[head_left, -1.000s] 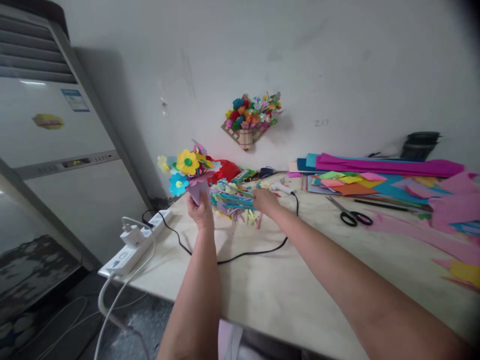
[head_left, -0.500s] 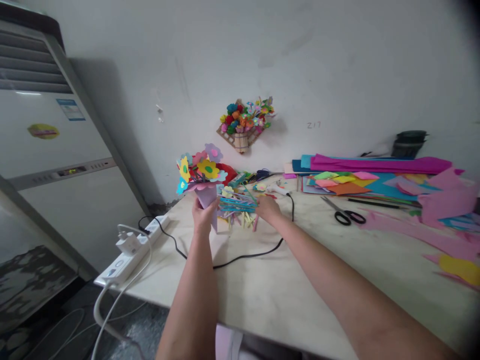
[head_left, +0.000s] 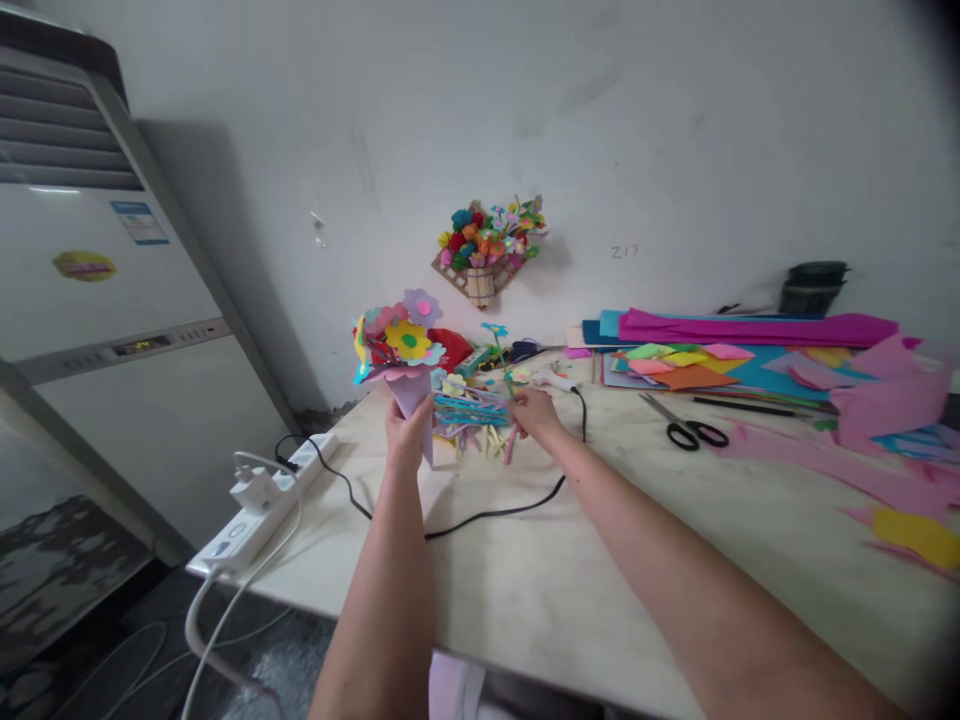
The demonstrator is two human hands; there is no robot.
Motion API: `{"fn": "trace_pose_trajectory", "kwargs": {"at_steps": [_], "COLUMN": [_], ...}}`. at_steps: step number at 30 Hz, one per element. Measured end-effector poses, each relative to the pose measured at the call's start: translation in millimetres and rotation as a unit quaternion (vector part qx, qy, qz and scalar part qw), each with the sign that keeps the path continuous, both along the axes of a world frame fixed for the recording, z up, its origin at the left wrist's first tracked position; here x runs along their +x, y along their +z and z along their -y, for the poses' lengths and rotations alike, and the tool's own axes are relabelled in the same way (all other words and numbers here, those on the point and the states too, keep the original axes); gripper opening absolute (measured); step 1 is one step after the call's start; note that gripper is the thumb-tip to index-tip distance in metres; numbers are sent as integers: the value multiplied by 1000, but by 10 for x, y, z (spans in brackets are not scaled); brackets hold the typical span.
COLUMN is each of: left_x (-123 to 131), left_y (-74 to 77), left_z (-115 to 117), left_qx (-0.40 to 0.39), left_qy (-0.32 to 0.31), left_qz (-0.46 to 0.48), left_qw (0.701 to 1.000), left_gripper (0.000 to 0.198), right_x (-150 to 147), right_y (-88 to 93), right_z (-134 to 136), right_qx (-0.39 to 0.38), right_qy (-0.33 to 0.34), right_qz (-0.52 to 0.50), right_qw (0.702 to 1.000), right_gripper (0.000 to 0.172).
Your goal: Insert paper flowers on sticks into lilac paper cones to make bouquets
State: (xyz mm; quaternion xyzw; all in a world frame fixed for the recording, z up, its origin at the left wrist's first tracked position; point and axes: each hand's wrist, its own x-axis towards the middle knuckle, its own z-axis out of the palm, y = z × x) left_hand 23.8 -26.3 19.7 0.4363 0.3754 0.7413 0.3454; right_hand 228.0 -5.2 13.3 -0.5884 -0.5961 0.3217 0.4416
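My left hand point(head_left: 407, 432) is closed around a lilac paper cone filled with paper flowers, a bouquet point(head_left: 405, 350) held upright above the table. Yellow, pink, purple and blue blooms stick out of its top. In my right hand point(head_left: 534, 412) a single paper flower point(head_left: 496, 330) is pinched by its thin green stem, its blue head pointing up. Between both hands lies a pile of coloured paper strips point(head_left: 469, 408), mostly blue, lilac and pale yellow, with a few small flowers at its back.
Black-handled scissors point(head_left: 696, 434) lie right of my right hand. Coloured paper sheets point(head_left: 720, 360) are stacked at the back right, pink scraps point(head_left: 825, 460) nearer. A black cord point(head_left: 495, 514) crosses the table from a power strip point(head_left: 262, 510). A flower decoration point(head_left: 484, 245) hangs on the wall.
The blue flower in my right hand has come up out of the pile and now stands upright. The bouquet in my left hand has turned slightly.
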Motion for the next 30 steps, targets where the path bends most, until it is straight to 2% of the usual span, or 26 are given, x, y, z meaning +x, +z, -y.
{"fn": "trace_pose_trajectory", "kwargs": {"at_steps": [8, 10, 14, 19, 25, 30], "left_x": [-50, -60, -57, -50, -55, -7], "left_y": [-35, -56, -75, -67, -63, -67], "left_z": [-5, -19, -22, -2, -6, 14], "left_qx": [-2, -9, -25, -41, -83, -79], "left_qy": [-158, -177, -180, -194, -231, -206], "left_qz": [1, 2, 4, -14, -74, -102], "left_qw": [987, 984, 983, 980, 967, 970], "left_gripper": [65, 67, 65, 65, 66, 55], "right_x": [-68, -84, -102, -116, -72, 13], "right_y": [183, 218, 280, 375, 547, 676], "right_z": [138, 178, 231, 270, 321, 339], "right_qx": [37, 39, 65, 82, 96, 133], "right_qy": [37, 50, 63, 79, 83, 96], "right_qz": [-95, -138, -196, -261, -367, -383], "right_qw": [994, 988, 976, 959, 922, 909], "right_gripper": [21, 18, 4, 20, 20, 22]}}
